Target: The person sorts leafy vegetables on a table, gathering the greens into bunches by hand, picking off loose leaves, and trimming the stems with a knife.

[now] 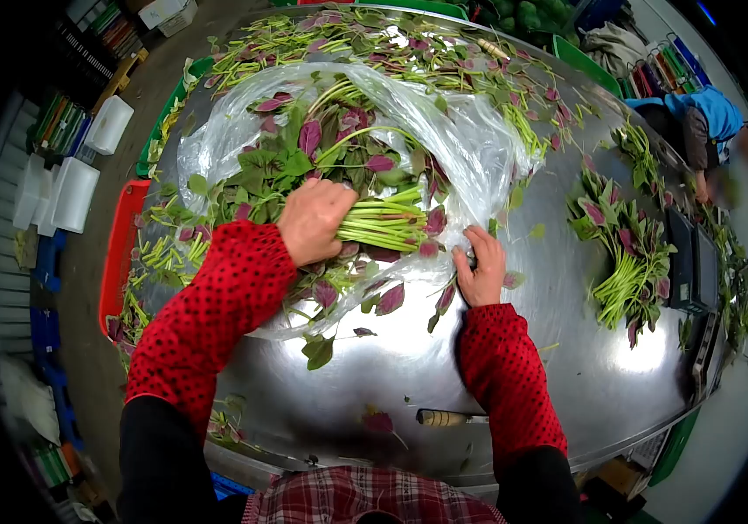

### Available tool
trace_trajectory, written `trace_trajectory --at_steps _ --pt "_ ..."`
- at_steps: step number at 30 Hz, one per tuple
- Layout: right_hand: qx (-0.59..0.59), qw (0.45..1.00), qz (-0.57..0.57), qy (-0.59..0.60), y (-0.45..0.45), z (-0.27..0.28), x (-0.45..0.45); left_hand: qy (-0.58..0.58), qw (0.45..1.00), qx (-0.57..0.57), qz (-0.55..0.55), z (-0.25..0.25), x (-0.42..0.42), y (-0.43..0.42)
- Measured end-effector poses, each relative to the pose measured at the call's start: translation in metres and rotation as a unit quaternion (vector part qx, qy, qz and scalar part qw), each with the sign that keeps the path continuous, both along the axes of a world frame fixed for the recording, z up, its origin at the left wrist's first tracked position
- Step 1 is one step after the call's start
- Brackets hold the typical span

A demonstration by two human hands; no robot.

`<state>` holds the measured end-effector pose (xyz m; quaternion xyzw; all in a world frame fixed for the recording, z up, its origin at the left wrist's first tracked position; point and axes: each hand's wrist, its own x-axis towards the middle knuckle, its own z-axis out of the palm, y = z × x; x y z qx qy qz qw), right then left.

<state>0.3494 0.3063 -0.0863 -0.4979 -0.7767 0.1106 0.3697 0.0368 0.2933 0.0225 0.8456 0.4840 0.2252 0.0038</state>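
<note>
My left hand (317, 220) is closed around a bunch of amaranth greens (383, 223), whose pale green cut stems point right and whose purple-and-green leaves spread to the left. The bunch lies at the opening of a clear plastic bag (426, 109), with more leafy greens inside it. At the bag's right edge, my right hand (481, 266) has its fingers curled on the thin film; the exact hold is partly hidden. Loose leaves lie below the bag on the metal table (557, 375).
A wooden-handled knife (439, 418) lies near the front edge. Loose greens (295, 44) cover the back of the table. At right are a tied-looking bunch (623, 284) and a dark scale-like device (693, 262). A red crate (121, 262) stands left; a blue-clad person (710, 113) is at far right.
</note>
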Motion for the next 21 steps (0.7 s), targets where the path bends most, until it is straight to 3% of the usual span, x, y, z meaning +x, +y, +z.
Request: trace_trajectory --at_steps 3,5,9,11,12,13,14,15,16,17,19,21 --pt "0.023 1.000 -0.001 0.016 0.002 0.000 0.000 0.025 0.999 0.030 0.035 0.043 -0.019 -0.018" --pt "0.029 0.999 -0.003 0.023 0.002 -0.003 0.000 -0.007 0.997 0.034 0.068 0.097 -0.034 -0.031" --pt "0.038 0.999 0.002 0.013 0.002 0.003 0.000 -0.040 0.989 -0.040 0.136 0.170 -0.064 -0.061" --pt "-0.024 0.999 0.044 -0.017 0.012 0.011 0.005 -0.037 0.981 -0.098 0.164 0.178 -0.076 -0.078" --pt "-0.172 0.984 0.047 -0.015 0.022 0.020 0.012 -0.076 0.967 -0.158 0.186 0.182 -0.077 -0.092" --pt "-0.176 0.983 0.051 -0.022 0.022 0.050 0.006 -0.116 0.946 -0.222 0.205 0.180 -0.078 -0.104" --pt "-0.061 0.994 0.064 -0.064 0.017 0.091 -0.008 -0.216 0.935 -0.212 0.184 0.162 -0.091 -0.116" --pt "0.054 0.990 0.078 -0.100 0.008 0.121 -0.025 -0.219 0.932 -0.219 0.190 0.150 -0.093 -0.127" --pt "0.083 0.988 0.112 -0.061 -0.001 0.136 -0.045 -0.300 0.887 -0.282 0.208 0.144 -0.095 -0.136" --pt "-0.001 0.988 0.144 -0.048 -0.008 0.128 -0.063 -0.375 0.835 -0.336 0.223 0.139 -0.097 -0.144" --pt "-0.166 0.966 0.107 -0.167 -0.014 0.122 -0.100 -0.448 0.793 -0.340 0.233 0.126 -0.089 -0.155" --pt "-0.208 0.961 0.034 -0.178 0.001 0.082 -0.125 -0.517 0.748 -0.346 0.232 0.114 -0.084 -0.164"
